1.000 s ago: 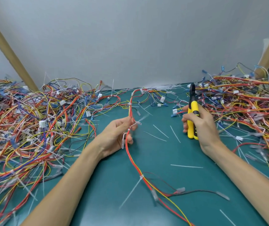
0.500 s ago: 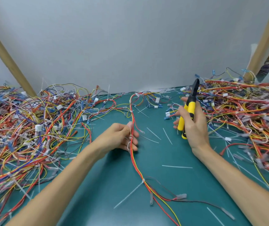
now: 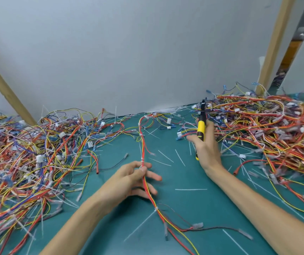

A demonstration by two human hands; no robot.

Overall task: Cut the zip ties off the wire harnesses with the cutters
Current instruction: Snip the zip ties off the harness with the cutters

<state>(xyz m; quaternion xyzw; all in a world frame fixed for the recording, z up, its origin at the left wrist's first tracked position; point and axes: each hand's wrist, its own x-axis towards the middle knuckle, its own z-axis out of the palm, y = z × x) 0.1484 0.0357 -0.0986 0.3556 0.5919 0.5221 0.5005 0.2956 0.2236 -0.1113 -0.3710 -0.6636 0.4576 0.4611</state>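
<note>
Wire harness (image 3: 148,192), red and yellow, lies on the desk (image 3: 184,208), pinched by the left hand (image 3: 134,179) just below an uncut zip tie (image 3: 142,159); the right hand (image 3: 207,150) grips the cutters (image 3: 201,128) upright, apart. Cut tails (image 3: 190,189) litter the desk; heaps (image 3: 28,162) suggest much remains.

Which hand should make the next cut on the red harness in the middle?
Right. The right hand grips the cutters, while the left hand pinches the red harness just below a zip tie, steadying it.
</note>
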